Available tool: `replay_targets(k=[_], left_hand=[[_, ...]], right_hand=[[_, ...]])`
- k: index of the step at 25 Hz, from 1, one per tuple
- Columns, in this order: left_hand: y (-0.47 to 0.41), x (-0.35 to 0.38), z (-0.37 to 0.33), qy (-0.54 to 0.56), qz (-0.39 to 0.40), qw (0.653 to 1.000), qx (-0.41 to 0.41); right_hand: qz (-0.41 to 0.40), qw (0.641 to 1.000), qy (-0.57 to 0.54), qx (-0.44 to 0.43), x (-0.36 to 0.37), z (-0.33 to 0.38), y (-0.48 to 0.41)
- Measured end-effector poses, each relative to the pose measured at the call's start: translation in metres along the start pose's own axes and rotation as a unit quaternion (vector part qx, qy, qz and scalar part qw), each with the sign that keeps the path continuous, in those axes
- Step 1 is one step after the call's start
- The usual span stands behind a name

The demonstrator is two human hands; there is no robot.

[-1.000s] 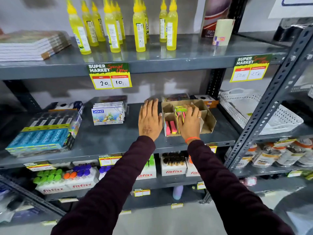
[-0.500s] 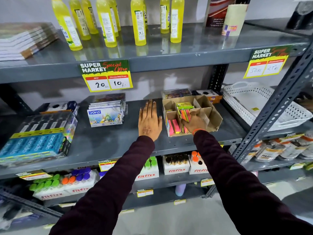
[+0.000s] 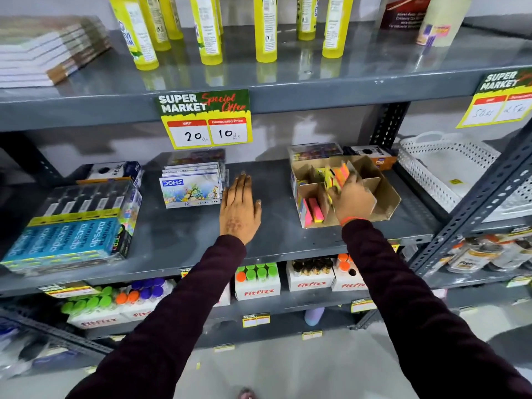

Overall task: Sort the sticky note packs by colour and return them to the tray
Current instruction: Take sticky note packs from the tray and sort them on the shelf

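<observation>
A brown cardboard tray (image 3: 387, 197) with dividers sits on the middle shelf at the right. My right hand (image 3: 351, 201) is over its centre, shut on a blurred bundle of sticky note packs (image 3: 338, 175) in yellow, orange and pink, lifted above the compartments. More sticky note packs (image 3: 312, 210), pink and yellow, stand in the tray's front-left compartment. My left hand (image 3: 240, 207) lies flat and open on the bare shelf to the left of the tray, holding nothing.
Crayon boxes (image 3: 190, 190) sit just left of my left hand, pencil boxes (image 3: 72, 226) further left. A white perforated basket (image 3: 449, 171) stands right of the tray behind a slanted shelf post (image 3: 472, 203). Yellow bottles (image 3: 264, 27) line the upper shelf.
My right hand has risen from the tray's front with sticky note packs in its grip. My left hand has shifted left, away from the tray. The camera moved closer.
</observation>
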State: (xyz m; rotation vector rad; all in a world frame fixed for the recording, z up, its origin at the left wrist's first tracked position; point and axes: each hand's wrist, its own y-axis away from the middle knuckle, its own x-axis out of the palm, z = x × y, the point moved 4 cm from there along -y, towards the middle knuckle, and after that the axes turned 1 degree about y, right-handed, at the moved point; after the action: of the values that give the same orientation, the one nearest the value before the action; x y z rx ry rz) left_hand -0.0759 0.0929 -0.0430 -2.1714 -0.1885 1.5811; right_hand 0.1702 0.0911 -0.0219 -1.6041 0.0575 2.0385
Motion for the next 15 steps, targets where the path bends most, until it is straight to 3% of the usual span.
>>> replay_targets(k=[4,7,9,12,15], left_hand=[[0.015,-0.002,0.036,0.009,0.004,0.999,-0.038],[0.029,0.002,0.067,0.017,0.048,0.998,-0.048],[0.042,0.007,0.089,0.048,0.109,0.992,-0.041],[0.063,0.013,0.115,0.064,0.234,0.970,-0.015],[0.074,0.018,0.139,0.023,0.330,0.943,-0.019]], right_hand=[[-0.065,0.991,-0.047,-0.107,-0.019,0.057,0.031],[-0.071,0.965,0.016,-0.251,-0.002,0.102,0.060],[-0.059,0.951,0.078,-0.293,0.019,0.118,0.067],[-0.019,0.939,0.171,-0.298,0.046,0.122,0.068],[0.120,0.947,0.146,-0.261,0.073,0.127,0.069]])
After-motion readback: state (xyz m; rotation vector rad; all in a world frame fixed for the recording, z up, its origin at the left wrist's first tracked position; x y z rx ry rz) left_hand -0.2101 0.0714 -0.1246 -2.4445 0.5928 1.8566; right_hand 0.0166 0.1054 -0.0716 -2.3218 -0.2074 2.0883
